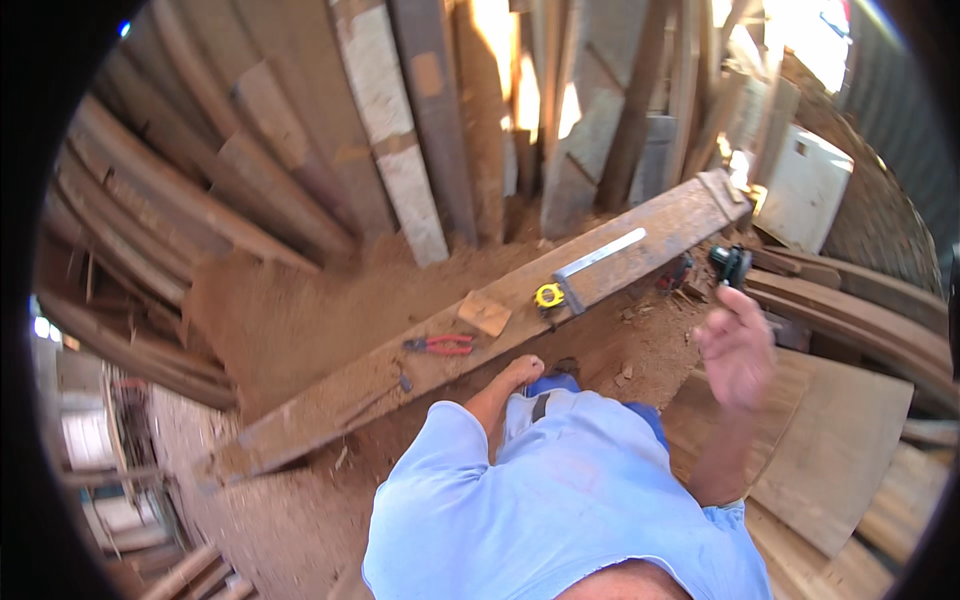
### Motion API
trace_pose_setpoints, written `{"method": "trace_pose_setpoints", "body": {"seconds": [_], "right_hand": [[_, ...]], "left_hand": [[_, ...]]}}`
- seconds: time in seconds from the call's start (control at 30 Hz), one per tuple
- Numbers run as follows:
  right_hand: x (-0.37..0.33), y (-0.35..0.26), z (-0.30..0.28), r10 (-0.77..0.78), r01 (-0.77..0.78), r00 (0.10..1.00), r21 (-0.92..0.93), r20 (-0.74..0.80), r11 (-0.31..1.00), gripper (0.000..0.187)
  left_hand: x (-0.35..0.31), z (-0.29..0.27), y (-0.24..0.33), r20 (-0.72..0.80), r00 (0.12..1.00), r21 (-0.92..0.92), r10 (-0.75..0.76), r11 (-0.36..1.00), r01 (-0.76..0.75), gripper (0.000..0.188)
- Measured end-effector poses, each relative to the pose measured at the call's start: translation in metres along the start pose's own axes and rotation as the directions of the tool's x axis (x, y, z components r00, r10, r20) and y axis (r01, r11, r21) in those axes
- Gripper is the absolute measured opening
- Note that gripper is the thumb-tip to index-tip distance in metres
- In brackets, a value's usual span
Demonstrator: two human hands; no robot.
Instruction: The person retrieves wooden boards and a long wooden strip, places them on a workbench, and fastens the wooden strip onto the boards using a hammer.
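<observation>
At the right, the right hand is raised, fingers loosely curled and part open, nothing seen in them — a dark tool is just beyond. The left hand is by the near edge of the long wooden tabletop — its grip I cannot tell. Left to right there: red-handled pliers, wood block, yellow tape measure

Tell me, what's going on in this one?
A person in a blue shirt is at a long wooden beam. The right grip is raised by a dark tool; contact is unclear. The left grip is near the beam's near edge. On the beam lie red-handled pliers, a wooden block, a yellow tape measure and a metal square.
</observation>
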State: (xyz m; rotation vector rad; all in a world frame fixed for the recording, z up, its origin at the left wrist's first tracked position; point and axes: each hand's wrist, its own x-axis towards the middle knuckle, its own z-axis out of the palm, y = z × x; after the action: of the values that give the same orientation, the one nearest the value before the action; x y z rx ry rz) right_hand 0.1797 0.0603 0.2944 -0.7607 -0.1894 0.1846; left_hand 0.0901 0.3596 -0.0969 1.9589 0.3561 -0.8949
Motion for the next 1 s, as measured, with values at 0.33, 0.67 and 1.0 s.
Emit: {"method": "trace_pose_setpoints", "body": {"seconds": [0.33,0.67,1.0], "right_hand": [[0.023,0.190,-0.131,0.680,-0.115,0.718,-0.989,-0.149,-0.095,0.036],[0.084,0.255,-0.042,0.852,0.336,0.510,-0.939,0.119,-0.070,0.039],[0.054,0.264,-0.091,0.856,0.339,0.513,-0.930,0.060,-0.138,0.038]], "left_hand": [[-0.075,-0.006,-0.074,-0.289,0.876,-0.764,-0.386,0.645,0.032,0.021],[-0.161,-0.111,-0.106,-0.883,0.337,-0.177,-0.326,0.897,0.405,0.053],[-0.159,-0.145,-0.135,-0.855,0.399,0.073,-0.331,0.686,0.724,0.032]]}}
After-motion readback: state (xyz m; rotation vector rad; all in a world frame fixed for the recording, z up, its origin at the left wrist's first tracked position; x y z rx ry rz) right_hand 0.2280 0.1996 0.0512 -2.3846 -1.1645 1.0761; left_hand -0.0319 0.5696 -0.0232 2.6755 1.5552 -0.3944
